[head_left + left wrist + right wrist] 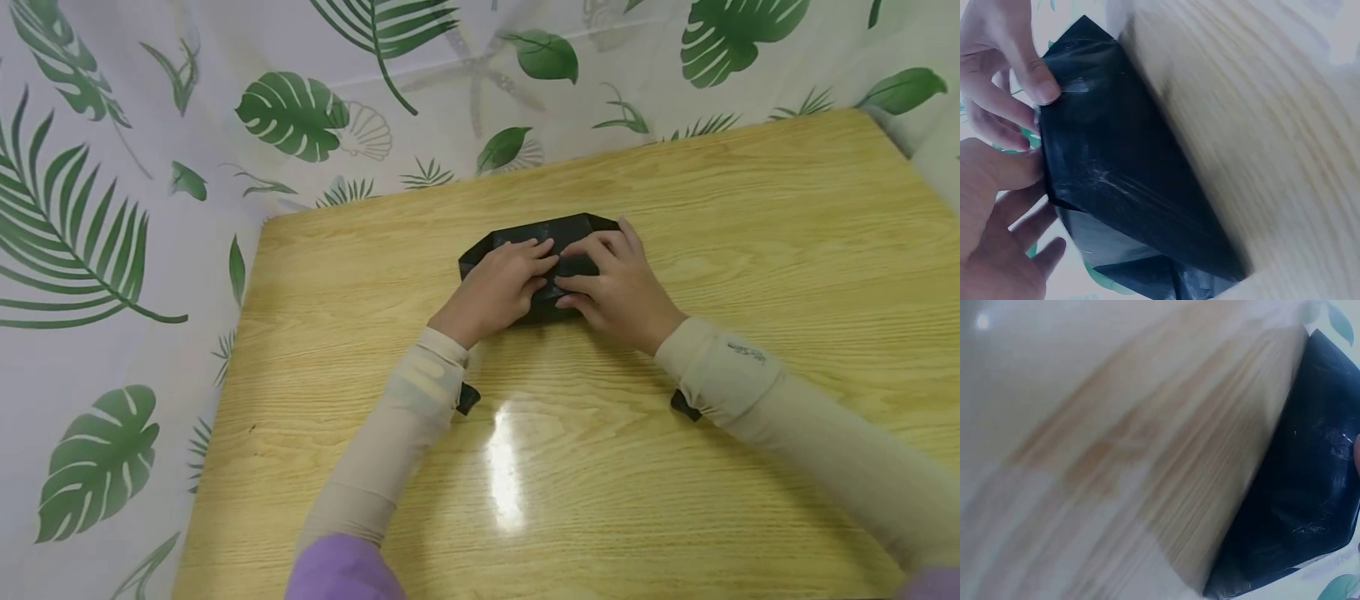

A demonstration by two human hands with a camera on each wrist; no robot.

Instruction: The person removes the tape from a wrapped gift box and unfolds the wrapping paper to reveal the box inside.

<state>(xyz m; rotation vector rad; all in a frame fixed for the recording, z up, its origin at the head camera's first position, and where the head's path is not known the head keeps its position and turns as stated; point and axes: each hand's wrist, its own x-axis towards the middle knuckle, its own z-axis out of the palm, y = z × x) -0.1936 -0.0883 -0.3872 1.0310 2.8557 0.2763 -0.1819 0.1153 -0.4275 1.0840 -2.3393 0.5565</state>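
Note:
A black plastic package, shiny and creased with folded, angled ends, lies on the wooden table. My left hand is at its upper edge, left of the middle, with thumb and fingers bent about that edge. Close beside it, my right hand pinches the same edge. In the left wrist view the right thumb presses the front face while the other fingers go behind. The package's creased front fills the right side of the right wrist view, where only a sliver of fingertip shows.
The wooden table has a bright light reflection near the front. Behind it and to the left hangs a white cloth with green leaf prints. Small black pieces stick out at both wrists.

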